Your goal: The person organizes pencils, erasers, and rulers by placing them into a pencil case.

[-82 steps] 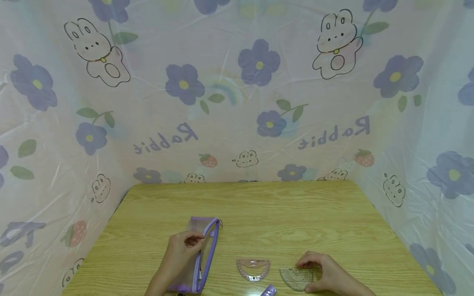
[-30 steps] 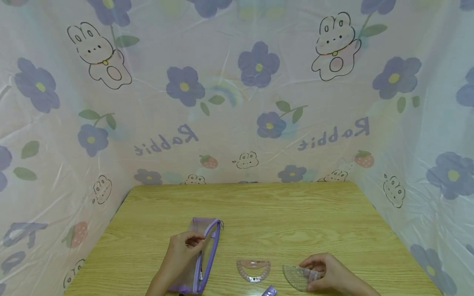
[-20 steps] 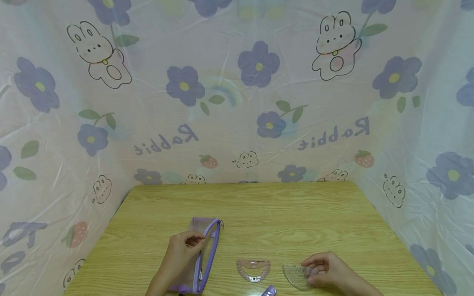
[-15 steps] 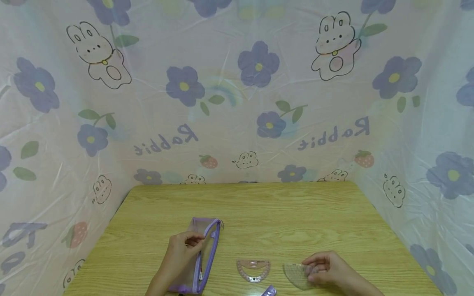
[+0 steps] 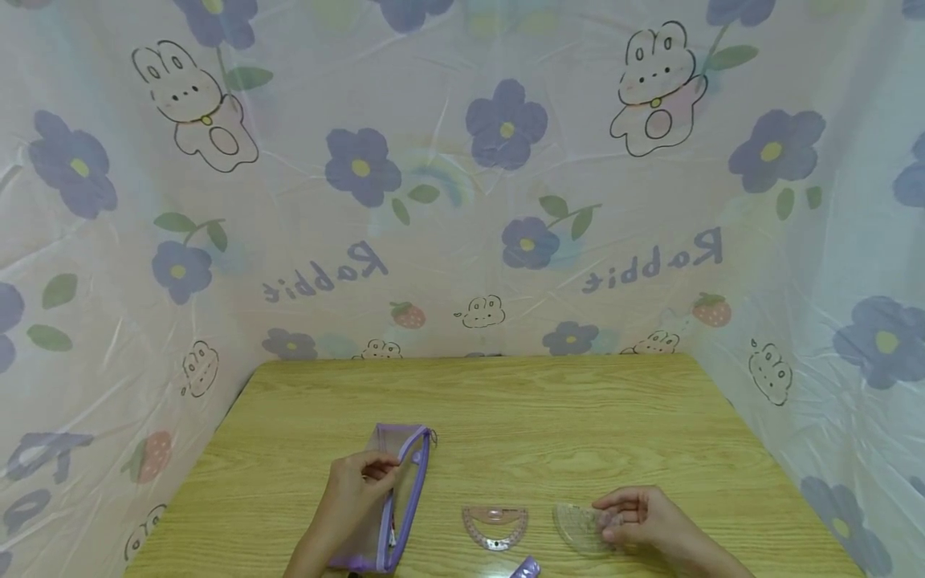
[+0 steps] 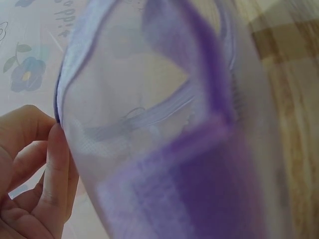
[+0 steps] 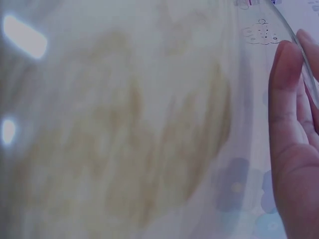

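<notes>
My left hand pinches the edge of an unzipped, see-through pencil case with purple trim, at the left front of the table. In the left wrist view, thumb and finger grip the rim of the case. My right hand holds a clear protractor by its right side. The right wrist view shows the thumb and fingers pinching its thin edge. Between the hands lies a pinkish protractor, curved side toward me. Contents of the case are mostly hidden.
A purple ruler-like strip lies at the front edge, partly cut off by the frame. The wooden table is enclosed by hanging sheets printed with flowers and rabbits. A small dark object shows beside the case's near end.
My right hand has changed from touching the clear protractor's edges to gripping its right side. Hand and protractor have shifted slightly right, and the protractor's tilt has changed. My left hand stays on the case.
</notes>
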`<state>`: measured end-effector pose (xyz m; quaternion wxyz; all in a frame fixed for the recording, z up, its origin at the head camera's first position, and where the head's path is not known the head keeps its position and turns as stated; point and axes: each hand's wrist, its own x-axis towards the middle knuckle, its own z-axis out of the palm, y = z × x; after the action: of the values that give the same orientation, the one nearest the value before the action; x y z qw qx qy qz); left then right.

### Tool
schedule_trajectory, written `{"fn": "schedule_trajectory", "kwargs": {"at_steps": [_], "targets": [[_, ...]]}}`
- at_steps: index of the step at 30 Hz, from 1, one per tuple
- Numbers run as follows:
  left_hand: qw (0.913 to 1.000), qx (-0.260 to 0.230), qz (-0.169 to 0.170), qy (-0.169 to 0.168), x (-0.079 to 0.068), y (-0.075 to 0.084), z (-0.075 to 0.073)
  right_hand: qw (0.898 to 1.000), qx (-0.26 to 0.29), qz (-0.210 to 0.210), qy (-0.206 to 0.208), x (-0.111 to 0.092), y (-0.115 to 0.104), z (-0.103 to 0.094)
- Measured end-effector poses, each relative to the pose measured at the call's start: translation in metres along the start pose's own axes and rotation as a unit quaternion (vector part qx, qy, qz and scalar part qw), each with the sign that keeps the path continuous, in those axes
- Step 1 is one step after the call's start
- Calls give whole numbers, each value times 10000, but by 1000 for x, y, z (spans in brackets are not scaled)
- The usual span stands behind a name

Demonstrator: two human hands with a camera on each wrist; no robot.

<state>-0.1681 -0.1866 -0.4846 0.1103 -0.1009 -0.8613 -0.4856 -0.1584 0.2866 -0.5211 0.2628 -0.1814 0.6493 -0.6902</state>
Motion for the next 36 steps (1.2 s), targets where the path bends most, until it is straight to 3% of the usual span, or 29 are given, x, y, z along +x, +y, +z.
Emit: {"fn": "schedule_trajectory", "kwargs": {"at_steps": [20,36], "targets": [[9999,97,46,-3,3,3,1,9964,-736,-250,329,13,-9,5],[10000,83,-21,-39,0,4,-2,9955,-778,-296,449,30,-11,15]]}}
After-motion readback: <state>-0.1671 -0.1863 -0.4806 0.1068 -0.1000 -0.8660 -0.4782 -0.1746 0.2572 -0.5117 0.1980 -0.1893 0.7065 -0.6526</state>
